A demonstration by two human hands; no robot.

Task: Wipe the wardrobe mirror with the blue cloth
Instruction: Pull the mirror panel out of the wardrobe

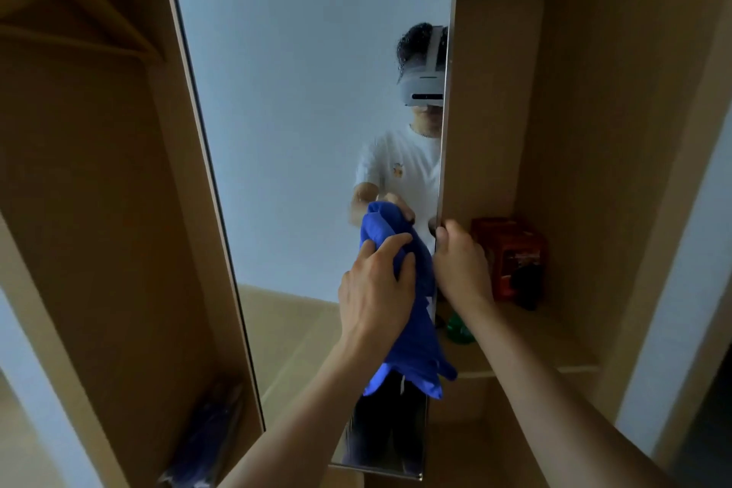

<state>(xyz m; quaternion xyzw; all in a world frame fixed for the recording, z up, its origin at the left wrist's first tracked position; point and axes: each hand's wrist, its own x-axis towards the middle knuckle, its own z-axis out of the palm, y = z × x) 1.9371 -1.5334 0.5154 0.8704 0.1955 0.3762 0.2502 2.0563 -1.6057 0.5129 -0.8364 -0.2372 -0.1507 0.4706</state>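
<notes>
My left hand (376, 285) presses the bunched blue cloth (408, 313) against the wardrobe mirror (301, 131), close to the mirror's right edge and about two thirds of the way down; my grip there is closed, fingers curled into the fabric, and the loose end of the cloth hangs below my wrist. My right hand (461, 261) clasps the mirror's right edge, thumb on the glass side and fingers wrapped behind the panel. The glass reflects my white T-shirt and the headset. To the right, a red box (507, 254) stands on a wooden shelf (554, 345), with something green (459, 329) just beside the mirror's edge. A wooden hanger (67, 8) hangs in the left compartment.
</notes>
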